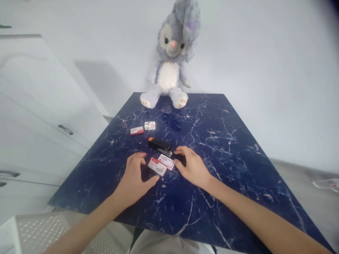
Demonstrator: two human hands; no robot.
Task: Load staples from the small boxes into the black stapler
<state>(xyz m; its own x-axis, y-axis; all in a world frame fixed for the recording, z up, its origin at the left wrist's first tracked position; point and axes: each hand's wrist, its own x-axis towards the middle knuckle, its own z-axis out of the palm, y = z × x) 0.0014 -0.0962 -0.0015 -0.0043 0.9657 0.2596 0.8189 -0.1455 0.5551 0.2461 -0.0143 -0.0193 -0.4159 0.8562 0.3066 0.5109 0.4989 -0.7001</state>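
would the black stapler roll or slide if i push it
The black stapler would probably slide rather than roll, its body being long rather than round. It should feel stiff, given the metal showing at the end near the right hand. The dark blue tabletop looks smooth, so it may skid easily.

Head-worn camera, facing forward and down across a dark blue tabletop (190, 211).
The single view looks from above the near edge, close behind the left hand (134, 180) and right hand (193, 166), and reaches wide: past the far edge to a plush toy (169, 76) and wall (251, 53), with a cabinet (39, 91) at left.
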